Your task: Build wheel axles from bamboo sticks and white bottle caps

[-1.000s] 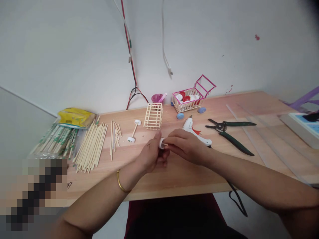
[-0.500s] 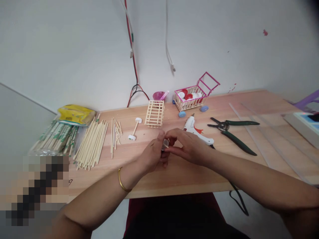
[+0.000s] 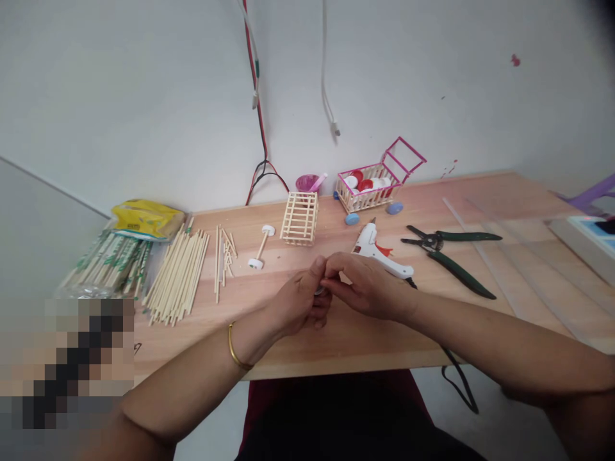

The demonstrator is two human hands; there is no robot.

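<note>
white cap (image 3: pixel 319 291) is pinched between both hands (image 3: pixel 302 296) (image 3: pixel 368 286); yellow packet (image 3: pixel 151 218) bears illegible print (image 3: pixel 133 226).

A whitish piece (image 3: pixel 319 290) shows between left grip (image 3: pixel 298 298) and right grip (image 3: pixel 365 285); a gold bracelet (image 3: pixel 234 347) rings the left grip's wrist. Beyond the right grip, the glue gun (image 3: pixel 369 243) is white with an orange-red trigger (image 3: pixel 384 251), the cart (image 3: pixel 368 205) cream, edged magenta, its wheels (image 3: pixel 352 219) blue, its caps (image 3: pixel 366 185) red and white. Left of the left grip: yellow packet (image 3: pixel 150 218), green-printed wrappers (image 3: pixel 115 256), cream sticks (image 3: pixel 177 275)
</note>
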